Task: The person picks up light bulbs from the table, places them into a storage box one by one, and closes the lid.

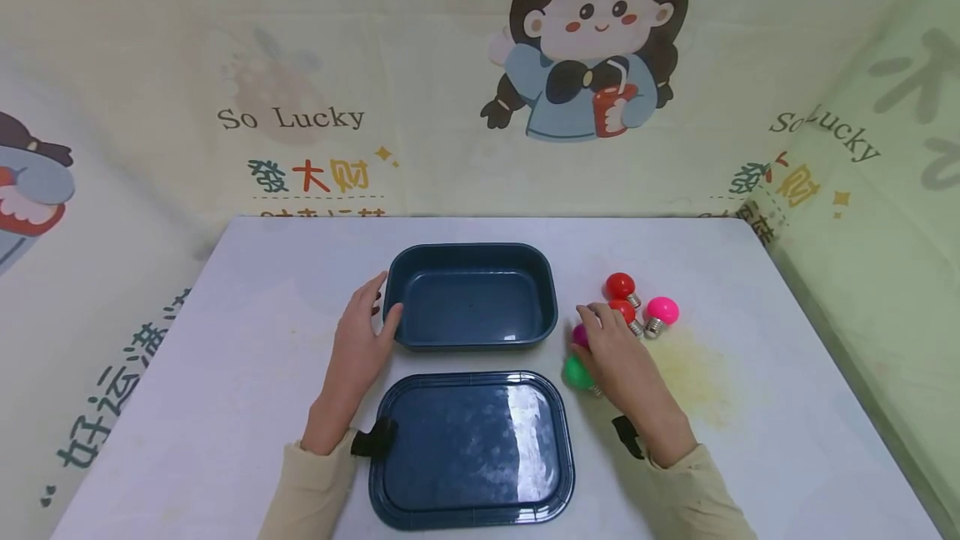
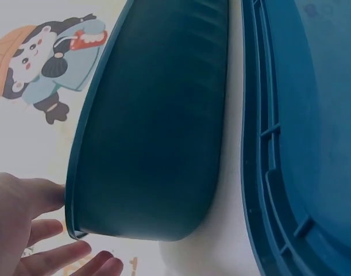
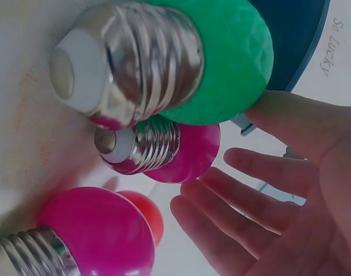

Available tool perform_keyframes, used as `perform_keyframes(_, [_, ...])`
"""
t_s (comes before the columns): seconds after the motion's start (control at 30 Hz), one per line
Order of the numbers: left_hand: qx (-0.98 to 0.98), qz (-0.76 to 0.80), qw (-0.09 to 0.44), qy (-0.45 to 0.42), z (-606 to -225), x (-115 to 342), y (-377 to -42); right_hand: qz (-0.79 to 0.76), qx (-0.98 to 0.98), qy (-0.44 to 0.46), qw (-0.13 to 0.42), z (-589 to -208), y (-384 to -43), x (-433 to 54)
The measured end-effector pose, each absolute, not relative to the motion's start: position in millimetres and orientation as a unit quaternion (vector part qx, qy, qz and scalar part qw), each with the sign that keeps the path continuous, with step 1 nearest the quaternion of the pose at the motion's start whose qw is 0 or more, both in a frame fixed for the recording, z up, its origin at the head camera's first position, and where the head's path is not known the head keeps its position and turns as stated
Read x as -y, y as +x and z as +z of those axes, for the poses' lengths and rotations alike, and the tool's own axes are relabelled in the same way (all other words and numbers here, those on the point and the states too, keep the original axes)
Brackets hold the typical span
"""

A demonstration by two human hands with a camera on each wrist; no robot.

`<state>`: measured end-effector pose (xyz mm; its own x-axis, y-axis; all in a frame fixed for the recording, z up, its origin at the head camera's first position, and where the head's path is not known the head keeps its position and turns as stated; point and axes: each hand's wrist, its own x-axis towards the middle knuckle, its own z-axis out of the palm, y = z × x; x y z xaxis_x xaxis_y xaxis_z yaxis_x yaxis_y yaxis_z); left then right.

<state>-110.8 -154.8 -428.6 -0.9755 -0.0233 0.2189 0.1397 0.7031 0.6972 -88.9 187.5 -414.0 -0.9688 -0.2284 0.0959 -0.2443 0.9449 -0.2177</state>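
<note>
Purple bulb (image 1: 581,335) lies on a white table (image 1: 240,357) to the right of a dark blue container (image 1: 471,307), partly hidden beneath a person's right hand (image 1: 622,357). That hand's fingers are loose and extended — nothing in their grasp — with their tips just beside the purple bulb and the thumb near a green bulb (image 1: 576,372); whether skin meets either bulb cannot be told. Close by lie an upper red bulb (image 1: 620,286), a lower red bulb (image 1: 624,307) and, farther right, a pink bulb (image 1: 663,309), its silver screw base angled toward the person. At the container's other end, the left hand (image 1: 360,348) grasps the rim — thumb over the edge, fingers along the outer wall. A dark blue lid (image 1: 450,457) lies flat in front of the container, nearer the person. Behind the table hangs a cartoon-printed cloth (image 1: 420,65) lettered "So Lucky."
</note>
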Motion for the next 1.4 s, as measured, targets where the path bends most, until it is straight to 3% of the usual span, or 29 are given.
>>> perform_keyframes(0.5, [0.870, -0.490, 0.061, 0.004, -442, 164, -117, 0.125, 0.982, 0.139, 0.024, -418, -90, -197])
perform_keyframes(1.4, [0.847, -0.529, 0.040, 0.020, -445, 168, -119, 0.132, 0.981, 0.137, 0.040, -412, -95, -196])
